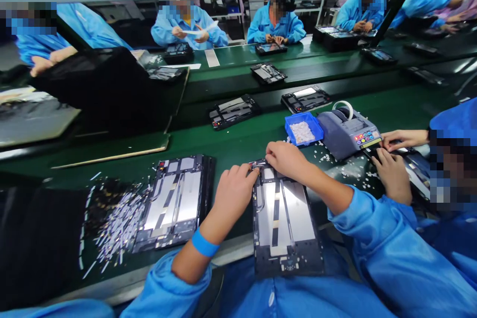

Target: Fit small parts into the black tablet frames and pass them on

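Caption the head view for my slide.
Both hands, left hand and right hand, press at the top edge of an opened tablet.

An opened tablet back panel (pixel 285 223), dark-framed with two silvery battery plates and a black strip between them, lies flat lengthwise at the table's near edge, its far end under both hands.

1 head-worn view, forward and down, close over the green bench (pixel 231 144).
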Motion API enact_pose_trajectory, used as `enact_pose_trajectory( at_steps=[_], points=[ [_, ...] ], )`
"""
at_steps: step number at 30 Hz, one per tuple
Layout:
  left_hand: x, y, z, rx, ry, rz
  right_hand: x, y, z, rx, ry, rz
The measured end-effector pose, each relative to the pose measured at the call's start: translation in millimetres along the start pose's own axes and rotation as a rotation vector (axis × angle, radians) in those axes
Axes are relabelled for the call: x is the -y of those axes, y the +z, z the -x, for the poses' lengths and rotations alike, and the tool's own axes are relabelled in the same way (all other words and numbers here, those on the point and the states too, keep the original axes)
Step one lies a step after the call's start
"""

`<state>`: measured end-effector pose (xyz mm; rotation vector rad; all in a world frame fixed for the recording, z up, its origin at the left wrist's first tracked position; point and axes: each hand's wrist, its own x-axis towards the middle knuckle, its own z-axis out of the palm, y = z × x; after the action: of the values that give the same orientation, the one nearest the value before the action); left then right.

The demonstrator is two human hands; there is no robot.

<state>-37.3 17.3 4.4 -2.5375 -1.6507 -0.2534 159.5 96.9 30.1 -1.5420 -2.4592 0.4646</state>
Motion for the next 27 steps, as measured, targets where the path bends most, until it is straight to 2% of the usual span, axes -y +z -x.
enact_pose_trajectory(
  at_steps=[2, 5, 7, 9, 13, 19, 23, 27],
  points=[
    [4, 1.0, -2, -0.011, -0.001, 0.117, -12, 1, 12, -0.062, -0.03, 0.06],
    [8, 5.4, 3, -0.114, -0.072, 0.414, -21, 9, 20, 0.046, -0.051, 0.05],
    [8, 9.2, 12, -0.186, -0.134, 0.514, -19, 16, 17, 0.081, -0.093, 0.01],
    [7, 12.7, 24, -0.221, -0.155, 0.448, -15, 22, 12, 0.08, -0.148, -0.035],
    [8, 16.4, 45, -0.23, -0.07, 0.168, -9, 27, 4, 0.077, -0.201, -0.1],
    [3, 6.9, 51, -0.081, 0.032, -0.114, -16, 34, 9, 0.03, -0.242, -0.123],
    [-4, -2.1, 47, 0.023, 0.059, -0.182, -17, 39, 13, -0.021, -0.239, -0.127],
    [3, -1.2, 47, -0.002, 0.036, -0.101, -17, 41, 14, -0.047, -0.224, -0.151]
  ],
)
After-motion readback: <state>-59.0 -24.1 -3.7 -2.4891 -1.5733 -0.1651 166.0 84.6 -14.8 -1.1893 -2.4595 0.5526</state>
